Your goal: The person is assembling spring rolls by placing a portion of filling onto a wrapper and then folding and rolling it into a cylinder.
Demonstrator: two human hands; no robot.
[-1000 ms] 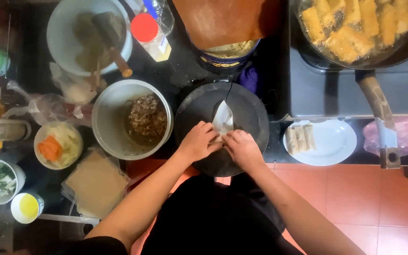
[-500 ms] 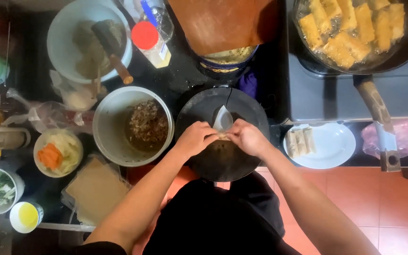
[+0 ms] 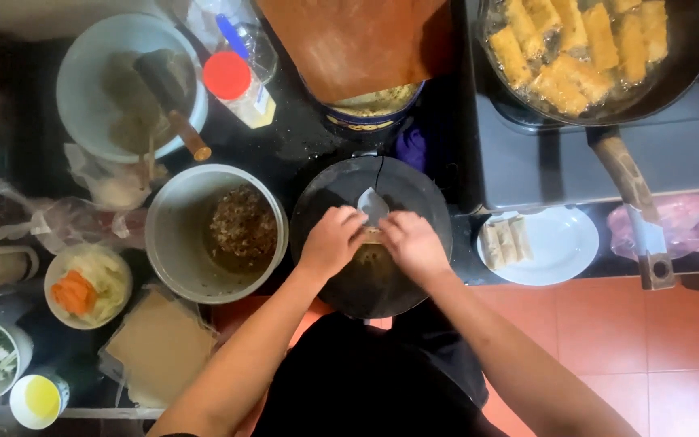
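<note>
From the head camera: both hands are pinching a spring roll wrapper on the dark round plate, left hand and right hand closed on its near edge, its pointed corner lying away from them. The metal pot is holding minced filling; the frying pan is holding rolls in oil.

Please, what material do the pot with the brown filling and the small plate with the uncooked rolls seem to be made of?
The pot looks like metal with a dull grey finish: thin rim, soft even sheen. The plate seems glazed ceramic, possibly melamine: smooth, glossy white. Both hands, left and right, are folding a thin pale wrapper.
</note>
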